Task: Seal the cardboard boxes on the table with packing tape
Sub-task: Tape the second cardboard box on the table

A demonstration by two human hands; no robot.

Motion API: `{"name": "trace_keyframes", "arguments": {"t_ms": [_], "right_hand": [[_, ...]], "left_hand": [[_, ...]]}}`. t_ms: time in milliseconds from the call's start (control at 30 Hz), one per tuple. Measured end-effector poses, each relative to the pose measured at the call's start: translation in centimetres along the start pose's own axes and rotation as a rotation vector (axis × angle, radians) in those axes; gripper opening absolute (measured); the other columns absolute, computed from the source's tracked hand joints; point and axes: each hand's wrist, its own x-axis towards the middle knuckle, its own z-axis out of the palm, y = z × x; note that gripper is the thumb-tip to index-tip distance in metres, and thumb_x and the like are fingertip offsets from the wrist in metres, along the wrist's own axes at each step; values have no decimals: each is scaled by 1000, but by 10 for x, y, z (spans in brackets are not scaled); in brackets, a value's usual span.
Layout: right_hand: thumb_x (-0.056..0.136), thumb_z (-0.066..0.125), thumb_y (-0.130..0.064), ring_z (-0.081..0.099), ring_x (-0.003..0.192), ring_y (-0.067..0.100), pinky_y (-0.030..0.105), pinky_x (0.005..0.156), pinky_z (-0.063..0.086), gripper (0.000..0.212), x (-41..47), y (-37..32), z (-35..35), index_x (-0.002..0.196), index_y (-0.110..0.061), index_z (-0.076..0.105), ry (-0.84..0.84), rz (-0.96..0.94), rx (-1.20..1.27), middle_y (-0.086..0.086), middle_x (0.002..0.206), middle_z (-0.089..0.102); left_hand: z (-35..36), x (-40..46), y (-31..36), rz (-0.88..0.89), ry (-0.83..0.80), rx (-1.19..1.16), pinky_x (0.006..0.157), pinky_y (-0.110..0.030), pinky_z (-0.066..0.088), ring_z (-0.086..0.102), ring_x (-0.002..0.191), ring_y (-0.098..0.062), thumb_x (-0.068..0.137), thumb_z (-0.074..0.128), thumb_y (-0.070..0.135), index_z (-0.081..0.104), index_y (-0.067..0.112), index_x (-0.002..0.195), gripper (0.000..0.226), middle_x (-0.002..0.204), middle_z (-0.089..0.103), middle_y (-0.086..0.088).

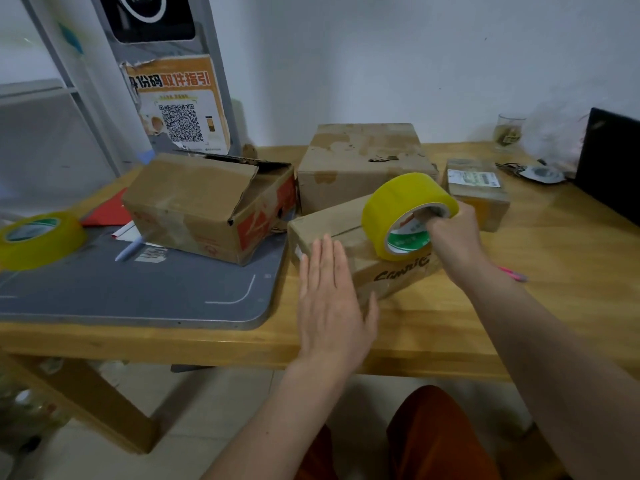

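A flat cardboard box (332, 221) with black lettering on its front lies at the middle of the wooden table (450, 327). My right hand (453, 233) grips a yellow roll of packing tape (398, 206), fingers hooked through its core, and holds it on the box's top at the right. My left hand (329, 299) is flat with straight fingers against the box's near left corner. Behind stand a large closed box (363, 161), a box with a loose lid flap (207, 206) at the left, and a small labelled box (479, 192) at the right.
A second yellow tape roll (38, 239) and a white pen (130, 249) lie on a grey board (138, 292) at the left. A pink pen (514, 273), keys (512, 168), a glass (509, 131) and a black panel (613, 168) sit at the right.
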Motion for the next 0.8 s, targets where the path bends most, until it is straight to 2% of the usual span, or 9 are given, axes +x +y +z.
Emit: {"name": "trace_keyframes", "arguments": {"t_ms": [100,200,267,333,400,467,567,700,800], "right_hand": [[89,67,-11,62,96,21,33,82,50,12,2,7,-2,91,-23,67,-26,25,-4,1,94,68],[85,72,-9,64,96,20,24,75,50,16,0,11,-1,93,-22,67,-52,34,67,-1,94,68],[86,72,-10,65,96,17,21,75,51,20,-1,13,0,104,-17,67,-68,15,71,-2,96,69],[88,70,-15,64,99,20,32,83,53,20,2,13,-1,109,-15,68,-64,-6,16,1,100,70],[91,67,-19,64,98,24,44,90,52,6,7,9,-3,94,-24,69,-94,-23,-88,2,96,70],[92,65,-19,64,96,25,46,91,51,12,11,4,-4,85,-29,66,-138,-31,-149,0,93,70],[92,64,-18,63,96,25,45,91,50,7,13,2,-4,92,-23,68,-157,-39,-159,3,95,70],[92,65,-16,63,95,22,36,82,50,9,11,6,-1,99,-20,68,-114,-58,-150,0,93,69],[89,69,-16,62,88,9,15,68,46,18,6,10,0,106,-20,67,-76,-63,-62,-8,90,66]], "left_hand": [[-8,5,1,6,-45,125,122,-41,-3,8,153,-27,92,57,47,15,0,156,90,164,14,-16],[-18,8,5,7,-132,169,123,-40,-10,-2,154,-26,98,47,50,3,0,156,89,166,2,-16],[-25,11,8,-1,-200,250,122,-39,-14,-9,154,-26,101,39,51,-6,1,156,87,166,-7,-16],[-29,14,10,6,-228,304,121,-40,-15,-10,153,-27,102,36,51,-8,0,155,86,165,-8,-17],[-31,15,11,11,-259,349,120,-42,-16,-10,153,-30,103,35,51,-9,-1,155,85,165,-9,-19],[-32,15,13,9,-289,407,118,-44,-18,-10,153,-33,103,34,51,-11,-1,154,86,164,-10,-22],[-28,18,19,3,-334,480,117,-51,-16,-8,151,-43,105,36,46,-11,1,155,82,161,-8,-32],[-15,28,28,-5,-353,520,121,-56,-9,-4,149,-49,107,31,39,-4,-10,152,75,158,-5,-38],[-9,32,30,2,-345,511,122,-55,-5,-5,150,-48,106,32,40,-6,-14,150,79,159,-7,-36]]}}
